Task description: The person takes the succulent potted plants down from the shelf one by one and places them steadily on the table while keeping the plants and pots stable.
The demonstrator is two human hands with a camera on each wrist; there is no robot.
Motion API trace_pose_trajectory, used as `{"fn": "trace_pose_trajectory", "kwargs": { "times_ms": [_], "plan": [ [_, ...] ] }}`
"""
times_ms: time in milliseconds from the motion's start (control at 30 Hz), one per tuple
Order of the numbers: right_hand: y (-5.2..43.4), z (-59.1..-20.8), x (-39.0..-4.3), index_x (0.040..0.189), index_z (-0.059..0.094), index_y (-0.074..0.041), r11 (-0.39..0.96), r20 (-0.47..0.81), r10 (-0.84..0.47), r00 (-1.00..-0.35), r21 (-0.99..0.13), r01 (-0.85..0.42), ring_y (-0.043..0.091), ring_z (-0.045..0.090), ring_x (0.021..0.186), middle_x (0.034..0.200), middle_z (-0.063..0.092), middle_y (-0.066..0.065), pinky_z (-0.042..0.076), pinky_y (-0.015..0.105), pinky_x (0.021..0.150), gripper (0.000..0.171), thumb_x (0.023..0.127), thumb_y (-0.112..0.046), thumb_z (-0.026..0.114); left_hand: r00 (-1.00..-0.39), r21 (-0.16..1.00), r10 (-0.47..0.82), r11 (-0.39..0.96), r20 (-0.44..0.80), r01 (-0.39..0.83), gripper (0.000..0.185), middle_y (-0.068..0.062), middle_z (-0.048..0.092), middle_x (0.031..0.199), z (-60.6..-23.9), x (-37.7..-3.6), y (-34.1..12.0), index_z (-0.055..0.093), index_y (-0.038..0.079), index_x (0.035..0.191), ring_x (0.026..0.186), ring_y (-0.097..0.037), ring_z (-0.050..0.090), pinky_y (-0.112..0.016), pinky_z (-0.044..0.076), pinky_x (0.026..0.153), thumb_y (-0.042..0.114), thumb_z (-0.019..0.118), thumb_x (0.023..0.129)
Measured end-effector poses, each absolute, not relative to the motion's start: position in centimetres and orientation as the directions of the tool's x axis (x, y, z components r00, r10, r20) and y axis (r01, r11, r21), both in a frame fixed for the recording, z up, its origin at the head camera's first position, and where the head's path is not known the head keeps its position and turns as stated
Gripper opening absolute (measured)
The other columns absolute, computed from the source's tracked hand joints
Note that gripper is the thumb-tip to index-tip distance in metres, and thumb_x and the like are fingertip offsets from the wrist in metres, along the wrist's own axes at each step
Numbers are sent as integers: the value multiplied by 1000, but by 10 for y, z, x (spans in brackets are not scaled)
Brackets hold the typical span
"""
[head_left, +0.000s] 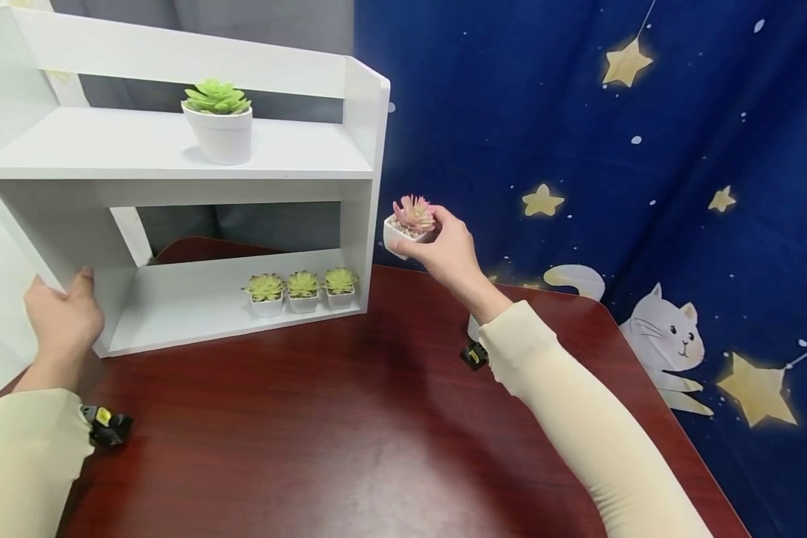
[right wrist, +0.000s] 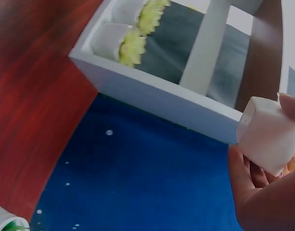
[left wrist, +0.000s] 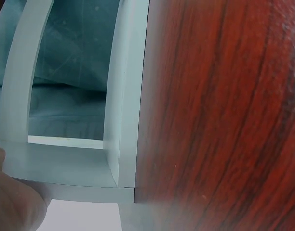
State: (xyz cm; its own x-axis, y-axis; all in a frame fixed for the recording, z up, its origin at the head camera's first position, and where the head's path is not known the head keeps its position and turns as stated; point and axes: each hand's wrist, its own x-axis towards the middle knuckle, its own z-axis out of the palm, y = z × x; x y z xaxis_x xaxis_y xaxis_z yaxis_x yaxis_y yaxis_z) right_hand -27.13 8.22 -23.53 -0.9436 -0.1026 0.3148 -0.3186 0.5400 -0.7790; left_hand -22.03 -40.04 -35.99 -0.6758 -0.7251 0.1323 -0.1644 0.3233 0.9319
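Observation:
My right hand (head_left: 447, 250) holds a small square white pot with a pink succulent (head_left: 414, 215), raised just right of the shelf. In the right wrist view the white pot (right wrist: 270, 134) is pinched between thumb and fingers, and its plant is mostly hidden. At the far left my left hand (head_left: 65, 317) grips the front edge of the side panel of the white shelf (head_left: 175, 179), thumb on the inner face. Three small green succulents (head_left: 303, 291) line the lower board at its right end. A larger potted green succulent (head_left: 218, 123) stands on the upper board.
The shelf stands on a dark red wooden table (head_left: 296, 433). Behind hangs a blue curtain (head_left: 477, 112) with stars and a cat. Near the right forearm lies another white pot (right wrist: 5, 216) with some green, partly out of view.

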Motion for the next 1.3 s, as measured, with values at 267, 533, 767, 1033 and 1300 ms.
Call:
{"fn": "trace_pose_trajectory", "kwargs": {
  "times_ms": [267, 533, 767, 1033, 1300],
  "plan": [
    [91, -265, -271, 129, 63, -11, 588, 295, -39, -955, -766, -260, 22, 63, 104, 117, 72, 7, 55, 38, 90, 67, 72, -36, 87, -687, 933, -716, 320, 124, -166, 52, 0, 40, 160, -358, -218, -400, 37, 23, 155, 142, -2, 38, -26, 29, 123, 30, 42, 104],
    [101, -300, -277, 130, 62, -7, 495, 252, 29, -967, -844, -205, 25, 66, 106, 120, 73, 12, 57, 40, 94, 63, 76, -30, 85, -685, 931, -714, 334, 147, -149, 53, -1, 39, 161, -358, -217, -398, 37, 22, 156, 145, -5, 37, -26, 28, 124, 27, 43, 103],
    [107, -328, -279, 132, 63, -10, 527, 277, 93, -956, -829, -189, 24, 67, 111, 122, 73, 10, 55, 40, 99, 70, 71, -30, 90, -687, 930, -711, 337, 150, -146, 53, -2, 39, 161, -358, -217, -397, 37, 22, 156, 145, -5, 37, -26, 28, 124, 28, 42, 104],
    [104, -354, -283, 132, 60, -8, 462, 219, 199, -955, -880, -106, 28, 63, 115, 124, 70, 12, 51, 43, 105, 79, 65, -30, 94, -661, 916, -731, 364, 170, -167, 52, -4, 40, 161, -365, -223, -403, 37, 25, 156, 145, -9, 39, -31, 31, 124, 33, 40, 104],
    [103, -379, -289, 126, 60, -5, 381, 151, 274, -950, -924, -37, 25, 63, 108, 118, 70, 13, 51, 40, 101, 74, 61, -19, 95, -673, 924, -723, 346, 154, -160, 52, -3, 38, 162, -365, -223, -400, 36, 26, 156, 148, -10, 35, -32, 27, 126, 30, 41, 104]
  ]
}}
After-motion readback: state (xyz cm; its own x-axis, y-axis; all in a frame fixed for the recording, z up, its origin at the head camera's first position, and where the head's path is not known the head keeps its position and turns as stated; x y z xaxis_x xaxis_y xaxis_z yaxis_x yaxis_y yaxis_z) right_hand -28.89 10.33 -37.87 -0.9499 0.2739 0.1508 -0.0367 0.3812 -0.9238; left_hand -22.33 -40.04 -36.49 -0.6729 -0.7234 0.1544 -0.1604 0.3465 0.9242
